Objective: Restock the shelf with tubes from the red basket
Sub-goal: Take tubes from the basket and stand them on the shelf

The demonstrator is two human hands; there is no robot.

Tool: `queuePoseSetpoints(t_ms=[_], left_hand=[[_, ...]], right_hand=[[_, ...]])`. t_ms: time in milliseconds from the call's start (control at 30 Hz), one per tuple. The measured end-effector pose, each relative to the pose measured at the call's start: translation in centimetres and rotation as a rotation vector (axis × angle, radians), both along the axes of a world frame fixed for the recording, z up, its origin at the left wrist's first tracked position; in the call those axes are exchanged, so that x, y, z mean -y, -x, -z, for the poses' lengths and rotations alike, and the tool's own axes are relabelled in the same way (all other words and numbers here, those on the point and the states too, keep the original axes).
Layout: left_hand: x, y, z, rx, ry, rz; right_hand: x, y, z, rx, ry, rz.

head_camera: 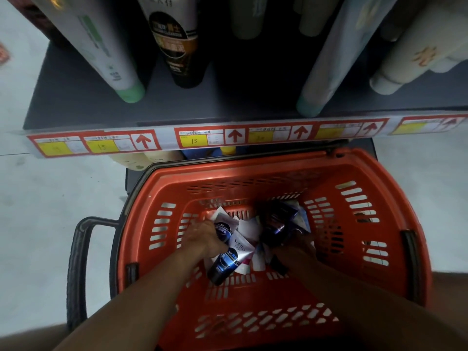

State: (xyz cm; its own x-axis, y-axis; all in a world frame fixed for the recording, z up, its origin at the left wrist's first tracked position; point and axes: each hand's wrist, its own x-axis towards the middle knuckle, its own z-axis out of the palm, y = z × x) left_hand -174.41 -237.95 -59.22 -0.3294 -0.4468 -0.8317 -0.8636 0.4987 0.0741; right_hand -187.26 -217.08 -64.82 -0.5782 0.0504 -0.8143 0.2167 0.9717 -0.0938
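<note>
Deep in the red basket [379, 178], the left hand [202, 236] is gripping a dark blue tube [224, 230], while the shadowed right hand [296, 245] is gripping a blurry dark tube [274, 225] beside it.

Both hands reach down into the basket [266, 307], the left hand [202, 236] left of the right hand [297, 245]. A pile of tubes [249, 231] lies on the basket floor between and just beyond them. One tube [224, 264] lies just right of the left hand, touching it. The basket handle [78, 262] hangs out to the left of the left hand. Beyond both hands, above the basket's far rim, runs the shelf [177, 107], with tubes [109, 46] standing on it.
</note>
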Motion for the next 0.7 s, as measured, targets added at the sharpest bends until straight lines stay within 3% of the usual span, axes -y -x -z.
queuePoseSetpoints(t_ms=[133,200,300,433,700], left_hand=[[-0.6,-0.4,-1.0,0.045,0.004,0.032],[-0.9,-0.7,-1.7,0.025,0.017,0.018],[-1.4,-1.1,-2.9,-0.024,0.042,-0.031],[-1.8,-1.7,-4.5,-0.116,0.070,-0.065],[-3.3,-2.5,-8.8,-0.286,0.145,-0.155]], right_hand=[[-0.5,0.4,-1.7,0.223,0.099,0.085],[-0.6,0.5,-2.9,0.160,0.165,0.079],[-2.4,1.3,1.1,0.012,0.358,0.073],[-0.2,0.9,-6.9,0.004,0.370,-0.069],[-0.5,0.1,-11.7,-0.196,0.453,-0.189]])
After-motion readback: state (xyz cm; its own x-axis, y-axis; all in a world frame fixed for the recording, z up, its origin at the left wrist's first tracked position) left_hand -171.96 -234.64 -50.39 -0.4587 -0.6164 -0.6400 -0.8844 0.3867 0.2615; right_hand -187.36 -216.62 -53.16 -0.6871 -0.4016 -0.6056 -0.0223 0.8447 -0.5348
